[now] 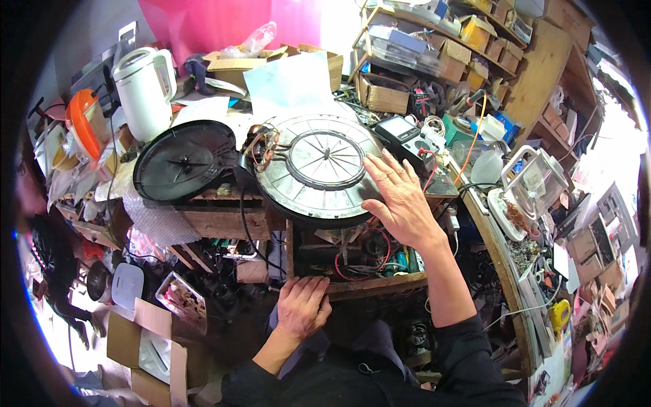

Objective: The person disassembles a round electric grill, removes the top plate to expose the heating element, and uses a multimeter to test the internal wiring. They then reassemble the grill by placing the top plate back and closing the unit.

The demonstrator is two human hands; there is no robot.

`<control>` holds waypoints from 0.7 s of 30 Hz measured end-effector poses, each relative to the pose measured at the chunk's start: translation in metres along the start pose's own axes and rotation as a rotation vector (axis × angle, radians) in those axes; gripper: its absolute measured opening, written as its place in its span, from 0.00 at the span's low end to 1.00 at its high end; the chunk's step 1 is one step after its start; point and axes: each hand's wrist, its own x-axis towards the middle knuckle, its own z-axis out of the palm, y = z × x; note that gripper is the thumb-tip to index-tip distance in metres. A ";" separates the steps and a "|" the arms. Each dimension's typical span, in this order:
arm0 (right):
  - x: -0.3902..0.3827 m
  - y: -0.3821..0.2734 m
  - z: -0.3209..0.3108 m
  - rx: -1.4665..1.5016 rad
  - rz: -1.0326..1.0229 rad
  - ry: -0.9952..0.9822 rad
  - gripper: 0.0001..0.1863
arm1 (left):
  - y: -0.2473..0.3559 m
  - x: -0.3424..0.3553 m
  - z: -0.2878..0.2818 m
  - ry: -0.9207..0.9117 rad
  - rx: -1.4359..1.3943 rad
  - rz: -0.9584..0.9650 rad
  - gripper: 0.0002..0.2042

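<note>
One right hand (401, 198) on silver disc (325, 157); left hand (302, 308) at drawer edge (378, 287)

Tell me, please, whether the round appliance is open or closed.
Open: its black half and silver half lie side by side, with loose wires exposed between them; the right hand is at the silver half's edge.
</note>
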 end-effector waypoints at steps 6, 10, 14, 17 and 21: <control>-0.001 0.005 0.006 -0.005 0.008 -0.082 0.43 | -0.001 0.002 0.001 -0.012 -0.007 0.005 0.21; 0.002 0.003 0.006 -0.006 0.022 -0.111 0.43 | -0.003 -0.002 0.002 -0.013 -0.035 -0.006 0.22; 0.004 0.002 0.005 0.009 0.027 -0.025 0.43 | -0.002 -0.001 0.005 -0.004 -0.041 -0.003 0.22; 0.002 0.002 0.004 0.035 0.038 -0.008 0.44 | -0.001 -0.001 0.001 -0.014 -0.006 -0.002 0.22; 0.000 0.003 0.006 0.052 0.054 -0.010 0.43 | -0.002 -0.001 0.002 -0.004 0.005 0.005 0.22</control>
